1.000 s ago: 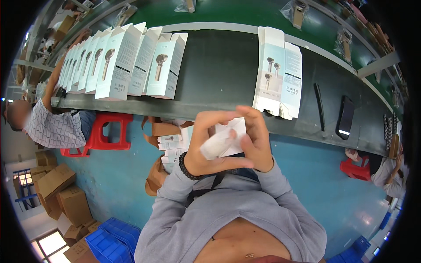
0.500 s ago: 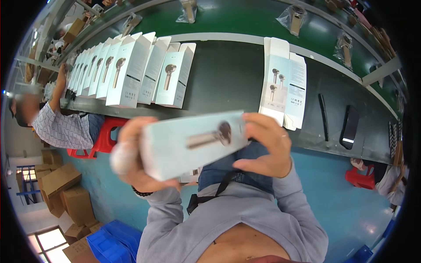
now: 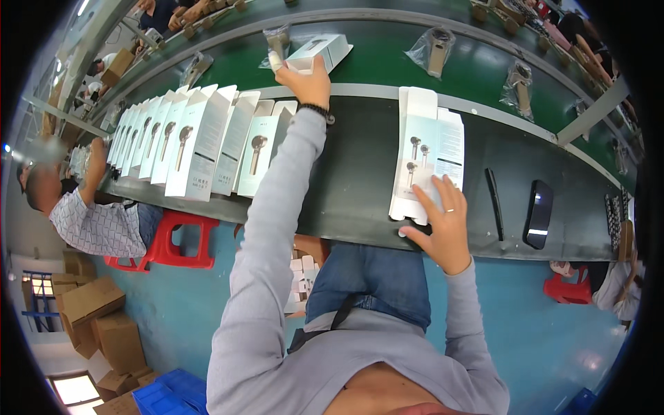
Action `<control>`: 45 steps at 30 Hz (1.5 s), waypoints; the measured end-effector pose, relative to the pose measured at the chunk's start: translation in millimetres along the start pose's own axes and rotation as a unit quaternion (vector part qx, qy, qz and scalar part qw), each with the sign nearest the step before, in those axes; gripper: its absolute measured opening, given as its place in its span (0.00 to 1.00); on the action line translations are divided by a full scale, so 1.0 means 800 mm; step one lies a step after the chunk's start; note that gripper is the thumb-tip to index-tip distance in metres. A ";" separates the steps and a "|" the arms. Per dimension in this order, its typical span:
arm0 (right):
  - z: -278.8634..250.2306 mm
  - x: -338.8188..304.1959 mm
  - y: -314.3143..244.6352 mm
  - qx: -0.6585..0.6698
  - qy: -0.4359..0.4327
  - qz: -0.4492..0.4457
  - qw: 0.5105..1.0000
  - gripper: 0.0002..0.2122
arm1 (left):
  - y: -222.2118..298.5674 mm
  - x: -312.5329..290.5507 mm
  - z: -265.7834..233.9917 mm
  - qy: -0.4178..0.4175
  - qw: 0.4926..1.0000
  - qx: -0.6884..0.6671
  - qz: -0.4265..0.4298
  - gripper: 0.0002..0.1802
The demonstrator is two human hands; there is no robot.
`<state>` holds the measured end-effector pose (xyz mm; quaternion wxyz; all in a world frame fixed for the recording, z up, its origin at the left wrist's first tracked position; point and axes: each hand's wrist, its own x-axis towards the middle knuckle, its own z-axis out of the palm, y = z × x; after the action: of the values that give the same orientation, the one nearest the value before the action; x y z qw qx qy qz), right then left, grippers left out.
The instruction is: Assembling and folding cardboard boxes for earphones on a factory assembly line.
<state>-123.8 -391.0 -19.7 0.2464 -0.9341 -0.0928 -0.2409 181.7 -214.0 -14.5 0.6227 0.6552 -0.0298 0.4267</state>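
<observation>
My left hand (image 3: 306, 81) reaches far out over the green conveyor belt, gripping the near end of a pale blue-and-white product box (image 3: 319, 52). That box lies on its side on the belt, beside a bagged metallic handheld device (image 3: 278, 43). A pale cover sits on one of the left fingertips. My right hand (image 3: 446, 225) is open, fingers spread, its fingertips at the lower part of a flat unfolded carton (image 3: 423, 149) on the dark worktable. Left of the middle stands a row of upright boxes (image 3: 187, 145) with raised flaps, pictures of the device on their fronts.
A black pen (image 3: 494, 204) and a dark phone (image 3: 538, 214) lie on the worktable (image 3: 346, 166) at right. More bagged devices (image 3: 436, 54) ride on the belt. A co-worker (image 3: 100, 214) sits at left beside a red stool (image 3: 183, 238). Brown cartons (image 3: 104, 311) and a blue crate (image 3: 173, 394) stand behind.
The box held in both hands has gone up and away to the belt with my left hand. My right hand has let go of it and moved to the flat carton.
</observation>
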 end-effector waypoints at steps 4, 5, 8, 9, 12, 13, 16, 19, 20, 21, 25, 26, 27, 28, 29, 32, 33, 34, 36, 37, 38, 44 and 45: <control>0.014 -0.007 0.009 -0.036 -0.048 -0.016 0.998 0.26 | -0.052 0.018 0.038 -0.049 0.983 0.163 -0.075 0.53; 0.016 -0.008 0.009 -0.039 -0.042 -0.013 0.998 0.25 | -0.058 0.021 0.041 -0.053 0.983 0.160 -0.075 0.53; 0.018 0.000 0.005 -0.049 -0.024 -0.012 0.998 0.22 | -0.068 0.026 0.040 -0.071 0.961 0.224 -0.145 0.58; 0.018 0.003 0.005 -0.037 -0.012 -0.014 0.999 0.21 | -0.067 0.024 0.040 -0.068 0.962 0.223 -0.140 0.58; 0.020 0.010 0.006 -0.022 0.000 -0.022 1.000 0.19 | -0.042 0.009 0.025 -0.108 0.973 0.137 -0.151 0.56; 0.020 0.011 0.003 -0.018 0.005 -0.038 0.999 0.17 | -0.040 0.000 0.012 -0.134 0.974 0.079 -0.162 0.53; 0.020 0.007 0.004 0.007 -0.019 -0.038 0.999 0.15 | 0.023 -0.053 -0.037 -0.214 0.955 -0.047 -0.199 0.47; 0.014 0.011 0.002 0.001 -0.010 -0.068 0.998 0.13 | 0.103 -0.098 -0.101 -0.326 0.919 -0.075 -0.210 0.47; 0.015 0.008 0.005 0.001 -0.012 -0.068 0.998 0.13 | 0.113 -0.111 -0.118 -0.364 0.905 -0.075 -0.208 0.49; 0.013 0.006 0.008 0.036 -0.004 -0.093 0.995 0.12 | 0.133 -0.123 -0.134 -0.397 0.900 -0.057 -0.168 0.52; -0.020 0.014 -0.019 0.128 0.163 -0.162 0.965 0.09 | 0.194 -0.139 -0.180 -0.500 0.847 0.015 0.179 0.48; -0.034 0.010 -0.030 0.124 0.162 -0.162 0.966 0.09 | 0.202 -0.144 -0.186 -0.511 0.814 0.050 0.272 0.41; -0.046 0.006 -0.042 0.213 0.200 -0.120 0.949 0.07 | 0.209 -0.149 -0.191 -0.508 0.815 0.053 0.272 0.41; -0.054 0.000 -0.053 0.300 0.235 -0.076 0.922 0.05 | 0.215 -0.155 -0.194 -0.479 0.808 0.084 0.333 0.33; -0.060 -0.006 -0.060 0.299 0.236 -0.078 0.921 0.05 | 0.221 -0.158 -0.195 -0.448 0.795 0.112 0.393 0.26; -0.069 -0.020 -0.071 0.488 0.207 0.040 0.847 0.06 | 0.243 -0.143 -0.200 -0.493 0.725 0.196 0.438 0.37; -0.070 -0.025 -0.069 0.488 0.192 0.098 0.846 0.07 | 0.251 -0.145 -0.201 -0.516 0.732 0.193 0.400 0.31; -0.070 -0.029 -0.068 0.487 0.176 0.156 0.841 0.07 | 0.255 -0.148 -0.204 -0.515 0.733 0.191 0.402 0.31; -0.068 -0.025 -0.075 0.520 0.172 0.163 0.821 0.07 | 0.263 -0.151 -0.213 -0.586 0.724 0.180 0.316 0.32; -0.066 -0.023 -0.077 0.551 0.169 0.174 0.798 0.06 | 0.265 -0.152 -0.215 -0.588 0.725 0.178 0.311 0.32; -0.067 -0.023 -0.077 0.550 0.169 0.173 0.799 0.06 | 0.267 -0.151 -0.217 -0.588 0.725 0.177 0.312 0.32; -0.076 -0.014 -0.049 0.384 0.104 0.024 0.917 0.06 | 0.269 -0.136 -0.239 -0.637 0.717 0.114 0.261 0.38; -0.075 -0.008 -0.046 0.414 0.082 0.001 0.907 0.07 | 0.266 -0.134 -0.246 -0.655 0.724 0.082 0.200 0.39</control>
<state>-164.6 -390.0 37.9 0.6177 -0.7255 -0.1622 -0.2564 -110.6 -148.9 62.2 0.2926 0.7990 -0.5253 0.0071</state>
